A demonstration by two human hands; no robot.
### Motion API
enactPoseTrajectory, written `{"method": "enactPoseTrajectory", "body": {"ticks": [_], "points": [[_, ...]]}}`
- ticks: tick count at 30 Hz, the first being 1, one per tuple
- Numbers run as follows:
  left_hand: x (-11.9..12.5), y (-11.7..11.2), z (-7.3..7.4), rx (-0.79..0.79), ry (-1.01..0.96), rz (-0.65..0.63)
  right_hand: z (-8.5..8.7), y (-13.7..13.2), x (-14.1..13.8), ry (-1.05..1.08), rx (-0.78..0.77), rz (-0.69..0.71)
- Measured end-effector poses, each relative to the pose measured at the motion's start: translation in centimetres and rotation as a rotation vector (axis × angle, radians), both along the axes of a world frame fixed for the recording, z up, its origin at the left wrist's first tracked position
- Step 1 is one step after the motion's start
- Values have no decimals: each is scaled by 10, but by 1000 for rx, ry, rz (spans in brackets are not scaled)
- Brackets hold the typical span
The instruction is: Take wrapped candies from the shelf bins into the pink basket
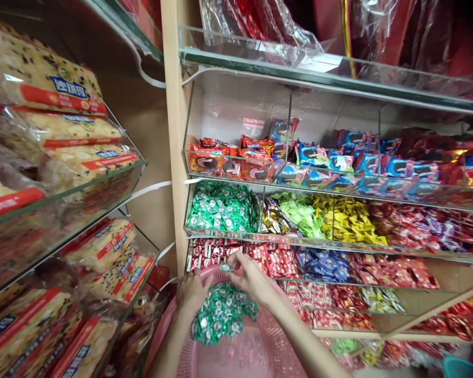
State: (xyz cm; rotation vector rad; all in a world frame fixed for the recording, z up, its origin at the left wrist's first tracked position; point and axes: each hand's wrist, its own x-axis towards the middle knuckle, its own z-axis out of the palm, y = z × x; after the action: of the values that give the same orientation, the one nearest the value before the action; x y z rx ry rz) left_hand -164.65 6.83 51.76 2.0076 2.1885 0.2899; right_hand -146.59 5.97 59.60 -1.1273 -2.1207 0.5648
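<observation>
My left hand [193,295] grips the top of a clear bag of green wrapped candies [220,315], which hangs over a pink plastic basket [260,349]. My right hand [250,278] pinches the bag's opening at its upper right, fingers closed on the plastic. A loose green candy [226,267] shows just above the bag between the two hands. Directly above, a clear shelf bin holds a heap of the same green candies [220,207].
Clear acrylic shelves [339,241] hold red, yellow, purple and blue wrapped sweets. Above them lie red and blue snack packs [319,157]. On the left, slanted glass shelves carry large wrapped cake bars [71,131]. A wooden upright [173,157] separates the two racks.
</observation>
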Motion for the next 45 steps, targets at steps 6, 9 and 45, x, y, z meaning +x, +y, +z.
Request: {"method": "enactPoseTrajectory", "body": {"ticks": [6, 9, 45], "points": [[3, -1, 6, -9, 8, -21, -58, 5, 27, -241, -136, -170], [4, -1, 9, -44, 6, -35, -69, 1, 34, -367, -133, -228], [6, -1, 10, -37, 25, -48, -53, -12, 4, -455, 25, -260]]}}
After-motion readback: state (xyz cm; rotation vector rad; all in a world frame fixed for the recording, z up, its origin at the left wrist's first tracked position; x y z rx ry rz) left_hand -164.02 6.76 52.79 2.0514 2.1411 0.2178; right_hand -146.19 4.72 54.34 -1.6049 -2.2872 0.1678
